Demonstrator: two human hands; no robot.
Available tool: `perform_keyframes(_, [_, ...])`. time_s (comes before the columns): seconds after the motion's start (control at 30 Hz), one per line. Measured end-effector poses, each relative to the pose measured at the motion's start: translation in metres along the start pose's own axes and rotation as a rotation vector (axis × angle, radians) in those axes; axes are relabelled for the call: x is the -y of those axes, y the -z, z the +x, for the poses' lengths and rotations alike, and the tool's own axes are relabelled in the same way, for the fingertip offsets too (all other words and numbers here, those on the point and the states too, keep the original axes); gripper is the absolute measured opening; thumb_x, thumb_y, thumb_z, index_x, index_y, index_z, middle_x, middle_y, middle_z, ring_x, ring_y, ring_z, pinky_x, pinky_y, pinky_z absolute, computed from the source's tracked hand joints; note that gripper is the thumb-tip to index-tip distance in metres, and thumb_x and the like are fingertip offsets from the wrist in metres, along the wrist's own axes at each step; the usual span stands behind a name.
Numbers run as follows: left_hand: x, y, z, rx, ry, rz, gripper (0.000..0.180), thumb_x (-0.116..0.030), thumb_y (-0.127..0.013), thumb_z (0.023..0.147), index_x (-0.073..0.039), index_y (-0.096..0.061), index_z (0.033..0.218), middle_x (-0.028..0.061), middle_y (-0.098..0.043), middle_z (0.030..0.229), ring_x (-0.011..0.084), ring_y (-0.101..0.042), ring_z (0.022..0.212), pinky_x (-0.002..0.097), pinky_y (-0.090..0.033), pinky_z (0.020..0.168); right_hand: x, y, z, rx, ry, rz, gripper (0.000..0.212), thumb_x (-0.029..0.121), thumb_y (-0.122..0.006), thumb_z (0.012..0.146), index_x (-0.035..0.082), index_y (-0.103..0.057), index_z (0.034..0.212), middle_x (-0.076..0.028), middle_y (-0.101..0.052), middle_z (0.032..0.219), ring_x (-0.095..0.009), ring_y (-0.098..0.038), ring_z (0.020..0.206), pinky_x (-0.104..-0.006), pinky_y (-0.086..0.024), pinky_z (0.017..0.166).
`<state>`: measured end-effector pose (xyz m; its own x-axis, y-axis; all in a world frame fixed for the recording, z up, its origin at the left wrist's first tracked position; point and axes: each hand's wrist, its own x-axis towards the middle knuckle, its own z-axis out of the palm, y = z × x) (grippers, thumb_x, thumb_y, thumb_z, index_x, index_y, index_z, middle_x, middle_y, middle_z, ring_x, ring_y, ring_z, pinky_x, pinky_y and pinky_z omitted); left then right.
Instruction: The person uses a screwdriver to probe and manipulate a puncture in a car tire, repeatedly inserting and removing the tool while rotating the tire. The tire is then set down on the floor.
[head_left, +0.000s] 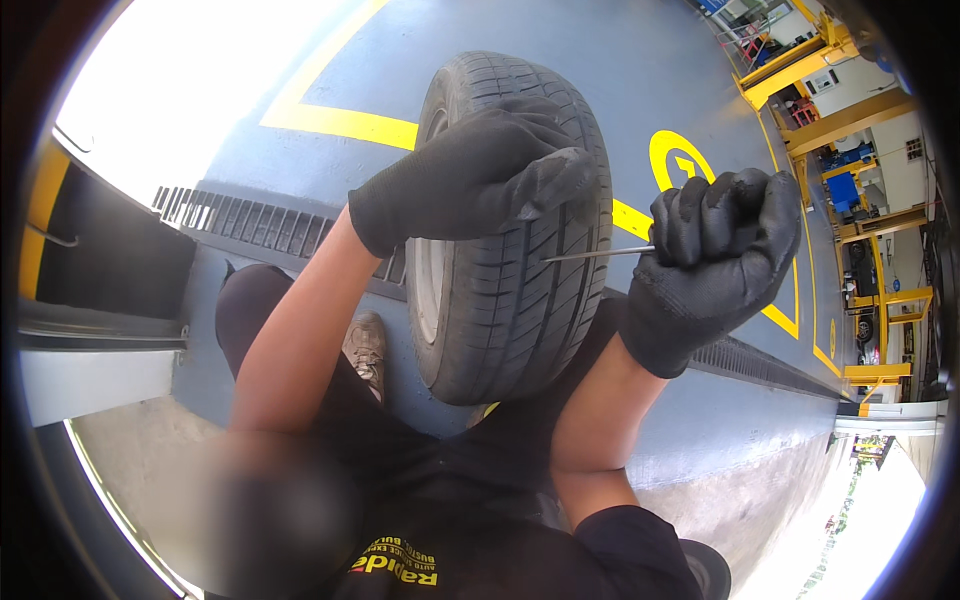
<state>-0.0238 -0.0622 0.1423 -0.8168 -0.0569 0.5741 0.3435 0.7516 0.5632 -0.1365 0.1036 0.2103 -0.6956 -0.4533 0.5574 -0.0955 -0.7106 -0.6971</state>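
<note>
The person's gloved right hand [715, 260] is clenching around a thin metal-shafted tool [600, 254], with the handle hiding inside the fist. The shaft is pointing left, and its tip is meeting the tread of a car tyre [510, 310]; whether it is piercing the rubber or only touching the surface, I cannot tell. The gloved left hand [470, 175] is lying across the upper part of the tyre with its fingers curling over the tread; whether they are pinching anything small, I cannot tell. The tyre, mounted on a pale wheel rim [428, 290], is standing upright between the person's legs, its tread facing the body.

Judging by this, the work is being carried on at the tread and is looking unfinished: the tool is in hand and its tip is reaching the rubber, but no completed result is showing there. Whatever the tool is serving for at that spot is seemingly remaining to be done.

Counting outward, one tool, one wheel with its tyre and two black gloves are showing. One shoe [367, 350] is appearing clearly beside the wheel. A floor drain grating [260, 222] is running behind the tyre, one yellow ring marking [662, 150] is lying beyond it, and yellow steel lift frames [790, 70], too cluttered for counting, are standing at the far right.
</note>
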Motion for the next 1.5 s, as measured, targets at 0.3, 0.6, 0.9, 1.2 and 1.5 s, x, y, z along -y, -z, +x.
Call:
perform_keyframes(0.3, [0.011,-0.033,-0.026,-0.716,-0.024,-0.190,0.056,-0.025,-0.029,0.106,-0.001,-0.072,0.081,0.0123,-0.076,0.092,0.0296,-0.071,0.100,0.0529,-0.034,0.118,-0.021,0.005,0.006,-0.022,-0.043,0.077,0.029,0.021,-0.046,0.106,0.010,-0.044,0.079,0.005,-0.023,0.057,-0.004,-0.018,0.043,-0.0233,-0.017,0.041])
perform_keyframes(0.6, [-0.008,-0.026,-0.028,-0.631,0.048,-0.131,0.048,-0.019,-0.037,0.105,-0.003,-0.072,0.077,0.0090,-0.076,0.087,0.0262,-0.072,0.096,0.0505,-0.037,0.115,-0.061,0.000,0.026,-0.066,-0.467,0.177,0.024,0.024,-0.062,0.100,0.009,-0.051,0.085,0.002,-0.033,0.061,-0.006,-0.024,0.044,-0.0234,-0.021,0.042])
perform_keyframes(0.9, [-0.005,-0.032,-0.035,-0.677,0.016,-0.154,0.054,-0.019,-0.034,0.107,-0.002,-0.071,0.072,0.0092,-0.076,0.083,0.0264,-0.072,0.092,0.0491,-0.040,0.113,-0.049,0.004,0.008,-0.204,-0.475,0.339,0.028,0.024,-0.062,0.099,0.011,-0.048,0.079,0.006,-0.024,0.056,-0.006,-0.018,0.044,-0.0232,-0.019,0.042])
perform_keyframes(1.2, [0.005,-0.031,-0.024,-0.712,0.033,-0.319,0.065,-0.028,-0.025,0.113,-0.001,-0.072,0.075,0.0091,-0.076,0.081,0.0242,-0.073,0.091,0.0456,-0.040,0.112,-0.048,0.032,0.010,-0.334,-0.346,0.425,0.030,0.024,-0.058,0.101,0.013,-0.043,0.077,0.006,-0.020,0.055,-0.006,-0.015,0.044,-0.0236,-0.017,0.043])
perform_keyframes(1.5, [0.008,-0.039,-0.009,-0.765,0.098,-0.426,0.062,-0.023,-0.029,0.112,0.005,-0.068,0.074,0.0155,-0.075,0.081,0.0275,-0.073,0.089,0.0373,-0.055,0.090,-0.014,0.008,-0.001,-0.082,0.057,0.098,0.032,0.020,-0.049,0.105,0.013,-0.042,0.075,0.005,-0.022,0.053,-0.006,-0.014,0.042,-0.0240,-0.018,0.041])
